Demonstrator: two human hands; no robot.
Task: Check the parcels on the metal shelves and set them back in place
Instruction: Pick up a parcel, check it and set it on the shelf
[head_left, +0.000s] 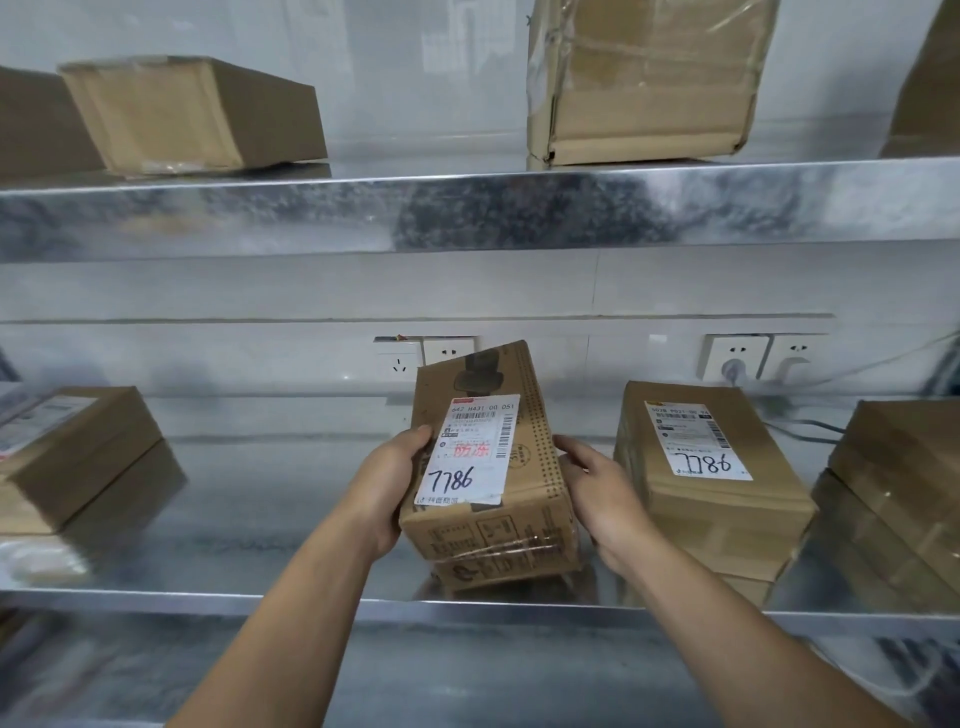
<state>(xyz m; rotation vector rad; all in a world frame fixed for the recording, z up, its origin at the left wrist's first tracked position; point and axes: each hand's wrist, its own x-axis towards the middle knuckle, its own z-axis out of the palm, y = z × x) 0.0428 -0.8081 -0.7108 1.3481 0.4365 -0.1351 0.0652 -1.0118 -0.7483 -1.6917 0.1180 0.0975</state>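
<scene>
Two metal shelves fill your view. The upper shelf (467, 213) crosses the frame as a broad bright band; the lower shelf (260, 519) lies under your arms.

On the upper shelf, the tall taped carton (644, 78) stands right of centre, its top out of frame. The flat brown box (192, 114) lies to the left, turned at an angle, and just beside it is a darker box (36, 124) cut off by the frame edge.

On the lower shelf, the stack of cartons (898, 493) is at far right. The labelled parcel (711, 483) is just left of that stack, and its handwritten 7786 reads upside down to you. The left-hand box (78, 457) is well apart from these, blurred.

The held parcel (530, 415) is between those groups, at centre and tilted, far end up. You cannot tell whether its near end touches the shelf; only its reflection shows below.

Your left hand (387, 483) grips the parcel's left side, thumb on the top face at the label's edge. Your right hand (597, 493) clasps the right side, thumb near the upper edge, with the fingers hidden behind the cardboard.

The white shipping label (470, 449) shows 7786 in dark pen, red stamped characters and barcodes.

On the back wall, the socket pair (423, 356) is behind the held parcel. The second socket pair (753, 356) is to the right, with a white plug (732, 370) in it.
</scene>
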